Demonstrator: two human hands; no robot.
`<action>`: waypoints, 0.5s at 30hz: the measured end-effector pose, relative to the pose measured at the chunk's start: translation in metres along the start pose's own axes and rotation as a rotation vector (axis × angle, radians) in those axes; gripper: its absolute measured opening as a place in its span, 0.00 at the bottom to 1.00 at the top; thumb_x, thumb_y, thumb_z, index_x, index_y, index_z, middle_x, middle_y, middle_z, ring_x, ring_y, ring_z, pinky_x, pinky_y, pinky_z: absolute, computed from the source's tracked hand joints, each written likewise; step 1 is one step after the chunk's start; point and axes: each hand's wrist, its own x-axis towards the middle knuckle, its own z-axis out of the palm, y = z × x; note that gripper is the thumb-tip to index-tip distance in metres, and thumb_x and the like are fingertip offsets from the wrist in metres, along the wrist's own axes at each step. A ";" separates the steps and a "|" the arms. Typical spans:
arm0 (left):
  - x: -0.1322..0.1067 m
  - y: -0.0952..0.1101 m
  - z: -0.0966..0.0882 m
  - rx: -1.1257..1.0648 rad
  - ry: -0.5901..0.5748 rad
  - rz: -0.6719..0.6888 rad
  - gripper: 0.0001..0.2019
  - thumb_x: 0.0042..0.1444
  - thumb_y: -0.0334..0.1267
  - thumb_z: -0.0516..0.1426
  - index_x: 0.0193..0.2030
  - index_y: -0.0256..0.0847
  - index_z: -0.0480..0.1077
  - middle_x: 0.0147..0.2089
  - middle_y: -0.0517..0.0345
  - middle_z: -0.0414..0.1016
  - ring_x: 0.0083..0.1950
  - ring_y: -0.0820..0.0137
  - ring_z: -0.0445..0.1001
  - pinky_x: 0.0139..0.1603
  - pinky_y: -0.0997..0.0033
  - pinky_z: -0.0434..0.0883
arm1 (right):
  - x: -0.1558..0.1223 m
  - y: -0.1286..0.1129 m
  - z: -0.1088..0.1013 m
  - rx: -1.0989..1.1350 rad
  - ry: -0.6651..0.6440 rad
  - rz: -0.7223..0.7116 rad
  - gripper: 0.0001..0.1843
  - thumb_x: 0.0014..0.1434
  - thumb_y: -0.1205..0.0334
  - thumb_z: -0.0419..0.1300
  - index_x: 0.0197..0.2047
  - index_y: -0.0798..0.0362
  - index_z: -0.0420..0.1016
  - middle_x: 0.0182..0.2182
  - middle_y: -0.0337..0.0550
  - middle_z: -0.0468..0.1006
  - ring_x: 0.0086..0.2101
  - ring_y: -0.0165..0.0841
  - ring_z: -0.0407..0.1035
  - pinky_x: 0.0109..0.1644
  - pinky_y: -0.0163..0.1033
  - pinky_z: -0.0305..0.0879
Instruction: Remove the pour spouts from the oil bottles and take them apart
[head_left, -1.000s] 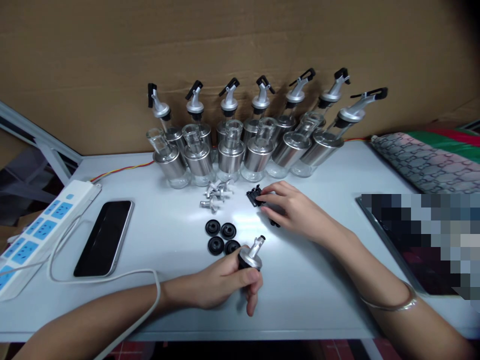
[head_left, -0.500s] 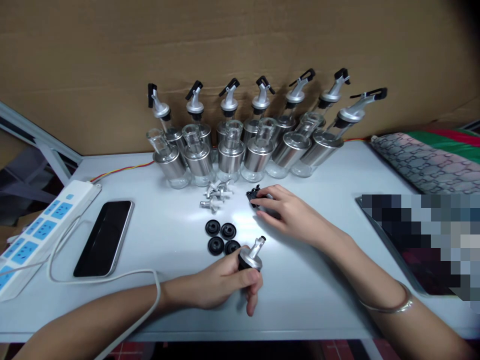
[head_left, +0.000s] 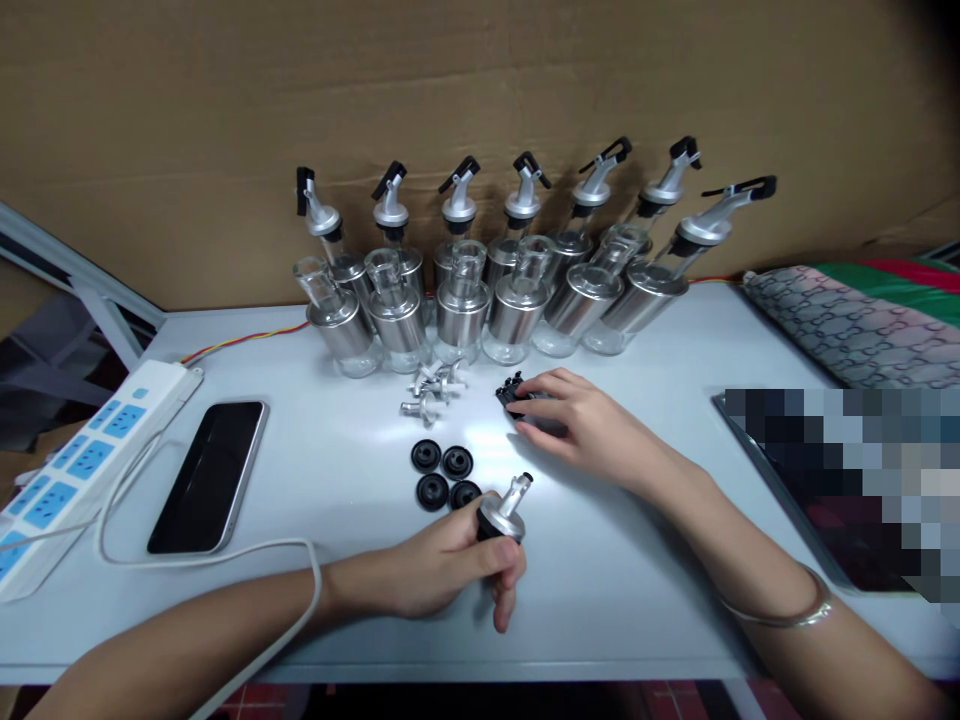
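My left hand [head_left: 442, 570] rests on the white table [head_left: 637, 590] near its front edge, closed around a silver pourer spout [head_left: 504, 512] with a black base, its nozzle tilted up to the right. My right hand [head_left: 581, 425] lies over a small heap of black plastic clips [head_left: 511, 392], fingertips curled onto them; whether one is pinched is hidden. Several black rubber rings [head_left: 442, 475] lie just left of the spout. A few loose silver spouts [head_left: 431, 388] sit behind the rings.
Two rows of steel-and-glass oil bottles [head_left: 461, 315] stand at the back against cardboard; the rear ones carry spouts. A phone [head_left: 210, 475] and a white power strip [head_left: 82, 460] with its cord lie left. A patterned cushion [head_left: 847, 315] and a dark tray sit right.
My right hand has drawn slightly back toward the clip heap and its fingers have curled onto it. The left hand with the spout has not moved.
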 end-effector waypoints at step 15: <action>0.001 -0.002 -0.001 -0.009 0.004 0.001 0.24 0.58 0.62 0.49 0.31 0.39 0.59 0.24 0.62 0.65 0.26 0.74 0.65 0.34 0.72 0.62 | -0.001 -0.001 -0.001 0.003 0.012 -0.014 0.17 0.62 0.61 0.53 0.47 0.61 0.78 0.44 0.57 0.76 0.43 0.44 0.70 0.49 0.50 0.68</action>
